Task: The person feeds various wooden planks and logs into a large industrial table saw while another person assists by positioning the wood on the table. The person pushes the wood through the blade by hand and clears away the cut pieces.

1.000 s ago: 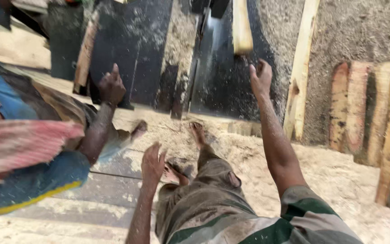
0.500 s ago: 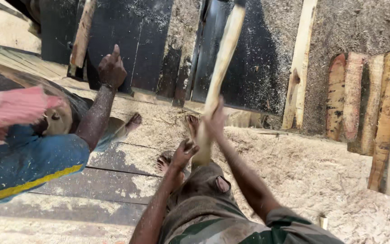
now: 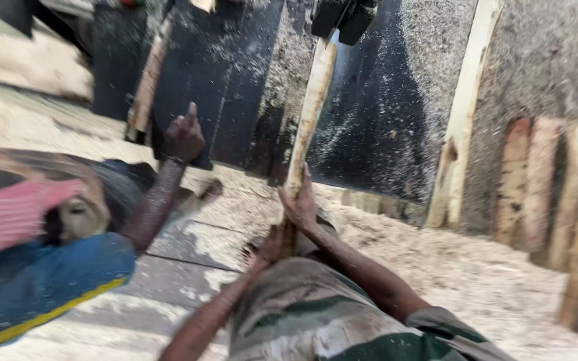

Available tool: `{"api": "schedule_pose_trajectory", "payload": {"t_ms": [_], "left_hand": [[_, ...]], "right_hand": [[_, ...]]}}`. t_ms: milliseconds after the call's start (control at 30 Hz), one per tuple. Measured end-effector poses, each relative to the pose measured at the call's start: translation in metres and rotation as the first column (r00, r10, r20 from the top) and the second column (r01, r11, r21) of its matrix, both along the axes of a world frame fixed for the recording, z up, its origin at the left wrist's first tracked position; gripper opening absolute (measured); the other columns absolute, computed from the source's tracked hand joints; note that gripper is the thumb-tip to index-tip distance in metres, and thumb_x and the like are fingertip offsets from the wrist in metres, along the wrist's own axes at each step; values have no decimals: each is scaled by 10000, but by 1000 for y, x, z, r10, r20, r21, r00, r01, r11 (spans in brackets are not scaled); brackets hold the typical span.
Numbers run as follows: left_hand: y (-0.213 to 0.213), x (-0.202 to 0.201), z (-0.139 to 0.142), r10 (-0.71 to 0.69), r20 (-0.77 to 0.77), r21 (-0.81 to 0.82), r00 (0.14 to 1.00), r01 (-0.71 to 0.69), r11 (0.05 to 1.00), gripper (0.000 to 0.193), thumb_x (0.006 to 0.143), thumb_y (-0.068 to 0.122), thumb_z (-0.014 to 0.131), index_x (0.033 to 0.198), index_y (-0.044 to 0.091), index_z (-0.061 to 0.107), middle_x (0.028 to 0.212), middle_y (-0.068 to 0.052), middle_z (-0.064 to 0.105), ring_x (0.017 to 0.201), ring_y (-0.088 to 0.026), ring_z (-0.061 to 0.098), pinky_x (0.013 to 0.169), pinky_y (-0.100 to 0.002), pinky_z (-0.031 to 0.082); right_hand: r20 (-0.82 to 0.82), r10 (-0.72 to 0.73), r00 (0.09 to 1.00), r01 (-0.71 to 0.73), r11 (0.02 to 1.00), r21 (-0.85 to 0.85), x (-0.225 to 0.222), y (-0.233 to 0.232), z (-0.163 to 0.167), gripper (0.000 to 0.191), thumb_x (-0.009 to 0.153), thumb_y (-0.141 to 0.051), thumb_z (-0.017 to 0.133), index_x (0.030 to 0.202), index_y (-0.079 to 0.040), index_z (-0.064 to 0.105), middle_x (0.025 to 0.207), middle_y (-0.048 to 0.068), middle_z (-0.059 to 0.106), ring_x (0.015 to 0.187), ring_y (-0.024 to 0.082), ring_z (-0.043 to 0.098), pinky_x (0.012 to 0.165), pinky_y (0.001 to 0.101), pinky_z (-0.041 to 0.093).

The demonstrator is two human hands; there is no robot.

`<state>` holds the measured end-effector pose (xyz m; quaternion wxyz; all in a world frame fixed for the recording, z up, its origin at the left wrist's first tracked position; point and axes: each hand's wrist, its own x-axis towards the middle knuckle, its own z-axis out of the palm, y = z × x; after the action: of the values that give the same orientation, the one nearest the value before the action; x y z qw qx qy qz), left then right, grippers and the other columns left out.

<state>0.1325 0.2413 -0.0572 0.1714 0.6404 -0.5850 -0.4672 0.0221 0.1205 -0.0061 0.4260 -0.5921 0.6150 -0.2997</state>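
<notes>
One pale wooden stick (image 3: pixel 309 113) runs from the centre of the frame up toward the upper middle, where its far end meets a dark machine part (image 3: pixel 342 17). Two hands of the person wearing the camera grip its near end. The right hand (image 3: pixel 299 200) is closed around the stick at centre frame, fingers wrapped over the wood. The left hand (image 3: pixel 272 244) is closed on the stick just below the right, touching it; the picture is blurred here, so the finger positions cannot be made out. Both forearms rise from the lower edge, over a striped shirt (image 3: pixel 316 327) in grey and green.

At left centre, one hand of a second person (image 3: pixel 183 137) is raised with fingers loosely curled; it holds nothing that can be seen. That person's blue and pink clothing (image 3: pixel 28 267) fills the lower left.

Behind the stick, dark metal panels (image 3: pixel 369 113) dusted with sawdust fill the upper middle. One further pale strip of wood (image 3: pixel 466 113) leans upright at upper right. One more strip (image 3: pixel 147 80) leans at upper left. At the right edge stand about five rough slabs of wood (image 3: pixel 570 200), side by side; blur prevents an exact count. Sawdust (image 3: pixel 490 281) covers the floor in the lower right.
</notes>
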Motion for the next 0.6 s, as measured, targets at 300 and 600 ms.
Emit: {"api": "schedule_pose_trajectory", "payload": {"t_ms": [300, 600], "left_hand": [[-141, -9, 55, -85, 327, -542, 941, 261, 799, 1077, 962, 599, 555, 1552, -147, 51, 1611, -377, 117, 1514, -543, 102, 1250, -635, 120], [-306, -29, 101, -262, 673, -128, 692, 458, 880, 1111, 996, 729, 404, 1596, -90, -48, 1675, -352, -58, 1563, -508, -86, 1289, -601, -10]], "right_hand": [[-299, -63, 952, 13, 986, -168, -1, -114, 20, 825, 978, -410, 732, 1489, 59, 285, 1190, 298, 637, 951, 422, 712, 717, 483, 605], [-350, -69, 934, 66, 998, -19, -2, -257, 87, 626, 985, -520, 639, 1257, -7, 406, 1184, 229, 629, 1006, 338, 690, 814, 497, 610]]}}
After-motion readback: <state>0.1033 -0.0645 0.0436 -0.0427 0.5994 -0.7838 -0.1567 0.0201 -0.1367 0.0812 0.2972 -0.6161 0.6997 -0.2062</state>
